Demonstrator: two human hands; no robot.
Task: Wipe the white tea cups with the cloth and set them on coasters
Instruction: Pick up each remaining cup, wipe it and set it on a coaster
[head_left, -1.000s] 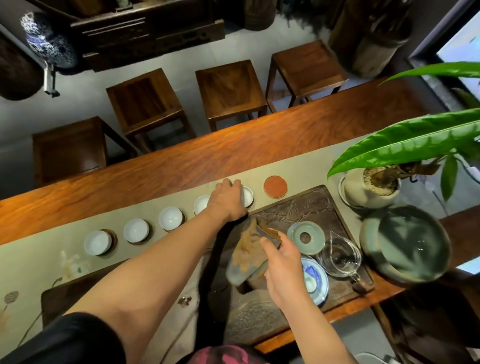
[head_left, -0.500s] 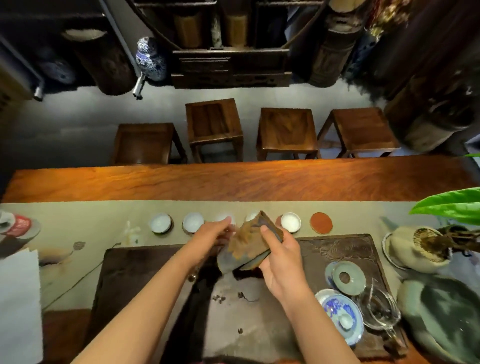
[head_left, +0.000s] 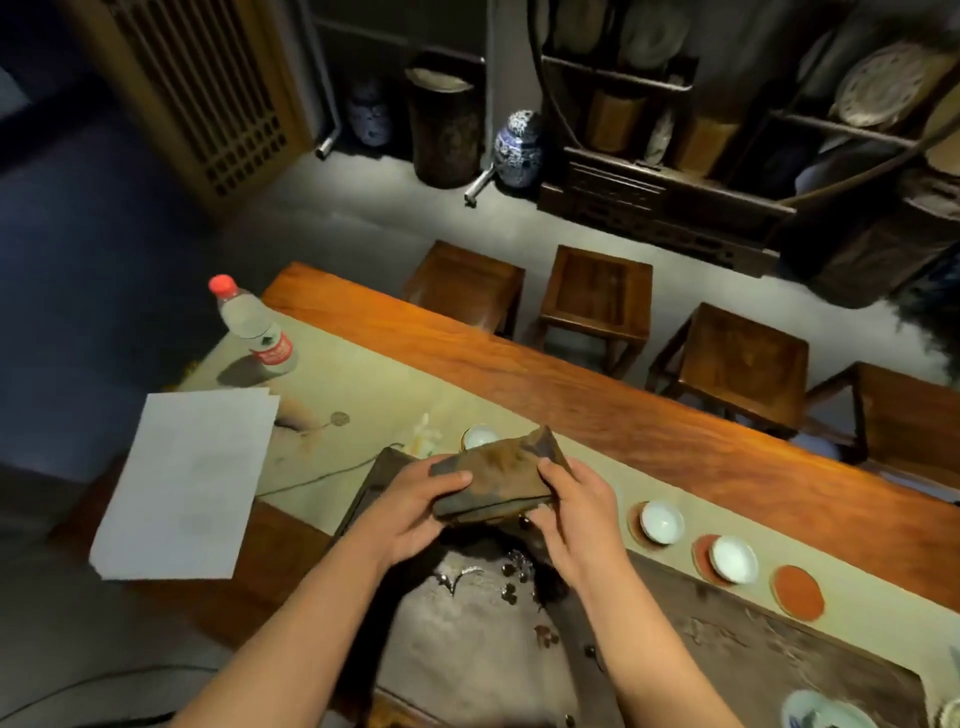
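Note:
A folded brown cloth is held above the dark tea tray by both hands. My left hand grips its left end and my right hand its right end. Whether anything is wrapped inside the cloth is hidden. White tea cups stand on red-brown coasters along the pale runner: one cup just behind the cloth, two more cups to the right. An empty coaster lies at the right end of the row.
A white sheet of paper lies at the left, with a red-capped water bottle behind it. A blue-and-white dish sits at the tray's lower right. Wooden stools line the table's far side.
My left hand came back from the row of cups and now grips the cloth together with my right hand. The view swung left, bringing the paper and the bottle into sight.

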